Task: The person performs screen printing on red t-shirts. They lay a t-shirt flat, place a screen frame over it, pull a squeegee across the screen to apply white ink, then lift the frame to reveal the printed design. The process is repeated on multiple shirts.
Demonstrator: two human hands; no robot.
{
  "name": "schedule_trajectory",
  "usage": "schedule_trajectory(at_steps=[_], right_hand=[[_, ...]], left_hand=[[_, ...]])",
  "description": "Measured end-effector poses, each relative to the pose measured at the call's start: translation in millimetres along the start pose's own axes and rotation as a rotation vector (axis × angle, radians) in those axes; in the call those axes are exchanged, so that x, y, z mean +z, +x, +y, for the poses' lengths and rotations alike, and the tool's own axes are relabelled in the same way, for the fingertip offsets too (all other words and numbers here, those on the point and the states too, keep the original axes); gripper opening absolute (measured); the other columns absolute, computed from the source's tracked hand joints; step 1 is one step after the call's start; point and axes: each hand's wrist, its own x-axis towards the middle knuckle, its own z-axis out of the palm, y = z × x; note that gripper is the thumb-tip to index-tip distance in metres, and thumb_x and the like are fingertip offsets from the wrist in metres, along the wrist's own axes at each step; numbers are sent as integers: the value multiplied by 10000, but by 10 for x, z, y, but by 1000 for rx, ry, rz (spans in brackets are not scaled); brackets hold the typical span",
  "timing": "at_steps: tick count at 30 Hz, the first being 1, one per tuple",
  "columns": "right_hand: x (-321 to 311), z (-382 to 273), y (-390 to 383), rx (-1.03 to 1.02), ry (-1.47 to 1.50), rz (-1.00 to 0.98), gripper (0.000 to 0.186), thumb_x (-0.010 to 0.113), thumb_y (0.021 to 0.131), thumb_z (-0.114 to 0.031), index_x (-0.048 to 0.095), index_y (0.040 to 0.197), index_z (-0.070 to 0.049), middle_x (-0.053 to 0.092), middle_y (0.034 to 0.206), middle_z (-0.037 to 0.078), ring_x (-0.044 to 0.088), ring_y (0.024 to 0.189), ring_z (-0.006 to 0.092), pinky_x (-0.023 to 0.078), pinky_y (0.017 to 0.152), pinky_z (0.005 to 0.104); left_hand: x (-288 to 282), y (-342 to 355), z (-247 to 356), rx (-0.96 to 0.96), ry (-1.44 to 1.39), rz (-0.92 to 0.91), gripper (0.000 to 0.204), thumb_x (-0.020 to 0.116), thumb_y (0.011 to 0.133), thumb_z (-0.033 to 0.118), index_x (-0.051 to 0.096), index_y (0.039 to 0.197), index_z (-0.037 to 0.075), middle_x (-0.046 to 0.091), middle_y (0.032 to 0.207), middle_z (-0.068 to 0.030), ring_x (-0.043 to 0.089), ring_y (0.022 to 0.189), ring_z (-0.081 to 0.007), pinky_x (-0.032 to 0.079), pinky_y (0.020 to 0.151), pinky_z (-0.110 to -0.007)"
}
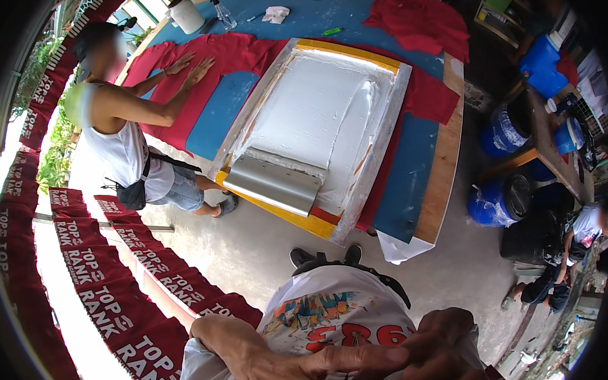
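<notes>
One printing frame [345, 54] lies over red cloth [430, 97] on the counter [411, 171]; it contains white paste [316, 94] and one metal squeegee [273, 183]. My left hand [271, 364] and right hand [439, 359] overlap nearer me; I cannot tell their grip. One white jar [186, 15], contents hidden, stands beyond.

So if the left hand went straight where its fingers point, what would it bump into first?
Probably the right hand. The fingers of the left hand point toward it, across the picture to the right. They overlap in this view, so I can't tell whether they already touch.
</notes>
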Motion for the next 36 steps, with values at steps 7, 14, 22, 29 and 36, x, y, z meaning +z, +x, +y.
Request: schedule_trajectory(at_steps=[7, 14, 22, 29, 36], right_hand=[[-712, -10, 515, -118, -208, -346, 574, 747, 1020, -474, 655, 1446, -101, 726, 1159, 70, 662, 1201, 276, 624, 801, 428], [-1718, 897, 462, 366, -927, -231, 778, 831, 969, -469, 581, 1543, -7, 681, 1325, 202, 689, 1104, 271, 570, 817, 391], [-1929, 2022, -485, 1095, -1189, -150, 1308, 890, 906, -469, -5, 1749, -23, 523, 1558, 411, 654, 1348, 492, 579, 1064, 527], [-1814, 2385, -668, 895, -1333, -85, 1340, 874, 917, -361, -147, 1735, -71, 496, 1555, 446, 648, 1296, 568, 551, 1129, 572], [-1965, 2489, -794, 942, -1189, 10, 1318, 827, 926, -269, -208, 1719, -73, 500, 1570, 424, 640, 1313, 574, 528, 1159, 560]], left_hand=[[-644, -123, -188, -86, 143, -77, 660, 620, 1091, 445, 486, 1635, 96, 655, 1480, -201, 645, 1355, -409, 483, 1130, -583], [-2516, -383, -1001, -768, 1174, -480, 859, 847, 961, 284, 409, 1645, 3, 535, 1575, -263, 590, 1397, -472, 500, 1164, -557], [-3621, -522, -1949, -567, 1125, -1169, 824, 894, 859, 135, 481, 1566, 43, 477, 1576, -213, 463, 1517, -420, 463, 1237, -518], [-3698, -656, -2250, -317, 1150, -1386, 767, 774, 836, -21, 429, 1516, -98, 522, 1470, -332, 551, 1414, -494, 521, 1172, -548], [-3654, -172, -2476, -588, 1034, -1201, 597, 680, 899, -32, 584, 1489, -18, 694, 1384, -259, 704, 1276, -417, 610, 1059, -542]])
